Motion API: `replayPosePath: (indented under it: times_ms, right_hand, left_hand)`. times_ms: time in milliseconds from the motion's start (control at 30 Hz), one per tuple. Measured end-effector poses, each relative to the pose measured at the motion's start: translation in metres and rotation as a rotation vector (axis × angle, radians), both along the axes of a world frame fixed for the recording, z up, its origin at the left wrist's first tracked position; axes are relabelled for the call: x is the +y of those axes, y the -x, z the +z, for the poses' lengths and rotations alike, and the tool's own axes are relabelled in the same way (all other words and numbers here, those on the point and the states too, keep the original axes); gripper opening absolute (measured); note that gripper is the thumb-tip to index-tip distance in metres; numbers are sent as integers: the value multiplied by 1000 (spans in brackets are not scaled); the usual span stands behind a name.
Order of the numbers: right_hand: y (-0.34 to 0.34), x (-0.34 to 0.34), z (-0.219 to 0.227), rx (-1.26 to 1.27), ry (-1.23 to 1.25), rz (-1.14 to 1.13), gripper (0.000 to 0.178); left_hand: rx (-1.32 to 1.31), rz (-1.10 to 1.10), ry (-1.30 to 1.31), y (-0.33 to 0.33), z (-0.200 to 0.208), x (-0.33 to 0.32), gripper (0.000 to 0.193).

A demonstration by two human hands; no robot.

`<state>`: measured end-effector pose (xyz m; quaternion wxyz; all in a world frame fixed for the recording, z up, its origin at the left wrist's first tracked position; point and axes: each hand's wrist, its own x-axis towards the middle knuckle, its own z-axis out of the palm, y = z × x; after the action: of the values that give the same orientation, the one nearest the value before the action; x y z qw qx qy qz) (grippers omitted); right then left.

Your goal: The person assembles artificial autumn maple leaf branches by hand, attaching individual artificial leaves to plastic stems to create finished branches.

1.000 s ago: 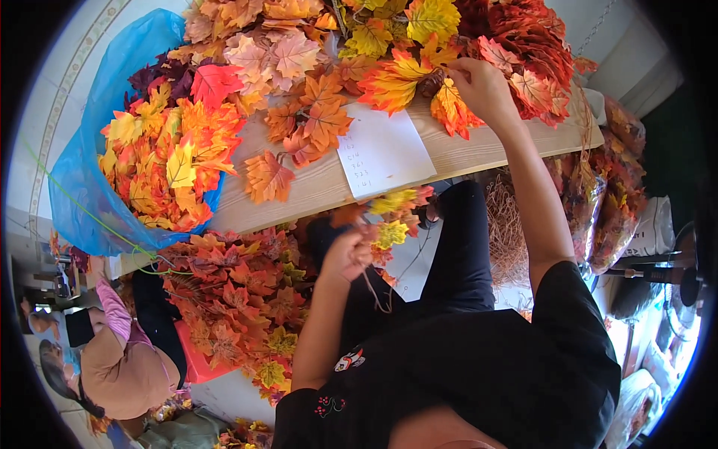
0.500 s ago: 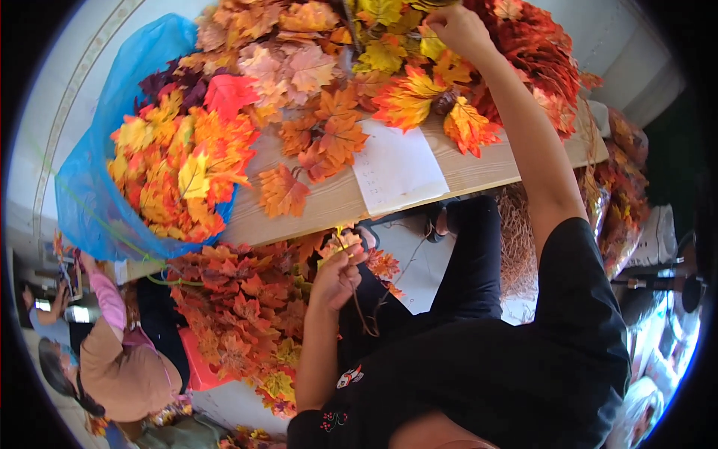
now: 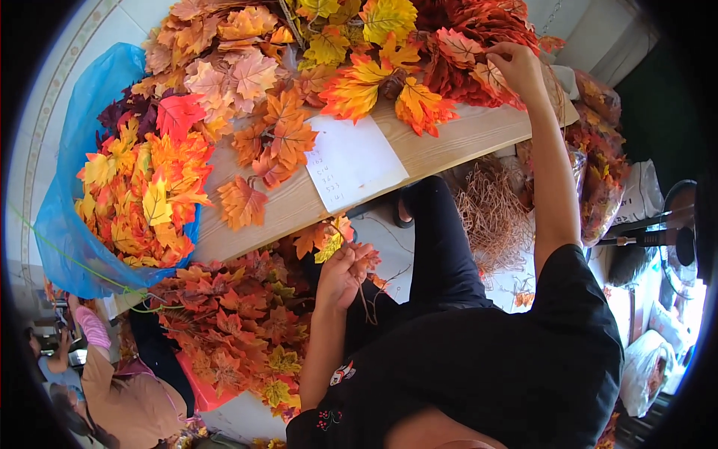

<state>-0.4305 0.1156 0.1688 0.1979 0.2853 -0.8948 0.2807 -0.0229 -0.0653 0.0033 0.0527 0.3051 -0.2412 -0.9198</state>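
My left hand [image 3: 342, 280] is closed around a thin brown artificial stem [image 3: 366, 303], above my lap and just off the table's front edge. Yellow and orange artificial leaves [image 3: 333, 241] fan out at its upper end, and its lower end dangles below my fist. Stretched out over the table's right end, my right hand [image 3: 516, 69] pinches the edge of a pale orange artificial maple leaf [image 3: 490, 77]. That leaf lies against a thick pile of red leaves [image 3: 479, 22]. Left of this pile sit yellow leaves [image 3: 389, 21] and an orange-yellow leaf cluster [image 3: 357, 86].
A blue plastic bag [image 3: 56, 224] of orange-yellow leaves stands at the table's left. A written paper sheet [image 3: 359, 161] lies on the wooden table [image 3: 284, 217]. Brown stems [image 3: 490, 217] are heaped beneath, and leaf garlands [image 3: 232, 322] hang at left. Another person [image 3: 134, 389] sits lower left.
My right hand has come back from the yellow leaves at the far side to the red pile at right. My left hand keeps its stem; more yellow leaf shows there. The view has shifted.
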Motion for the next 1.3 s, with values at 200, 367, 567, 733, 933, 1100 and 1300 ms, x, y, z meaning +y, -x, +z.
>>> replayPosePath:
  times_ms: [200, 367, 567, 733, 933, 1100, 1300]
  right_hand:
    - [-4, -2, -5, 14, 104, 37, 23]
    - [2, -5, -9, -17, 120, 34, 24]
    - [-6, 9, 23, 251, 222, 202, 22]
    - [-199, -23, 19, -68, 57, 367, 13]
    - [-286, -35, -93, -337, -117, 838, 5]
    - [-304, -50, -129, -559, 85, 736, 4]
    - [-307, -53, -140, -825, 174, 710, 7]
  left_hand:
    - [-34, 38, -44, -10, -1, 9, 10]
    - [-6, 23, -22, -20, -1, 12, 12]
    - [27, 53, 81, -12, 8, 13, 19]
    - [-34, 168, 162, -24, 13, 14, 20]
    - [-89, 181, 165, -15, 15, 25, 18]
    - [-42, 229, 152, -10, 15, 28, 15]
    - [-16, 225, 209, -14, 10, 27, 13]
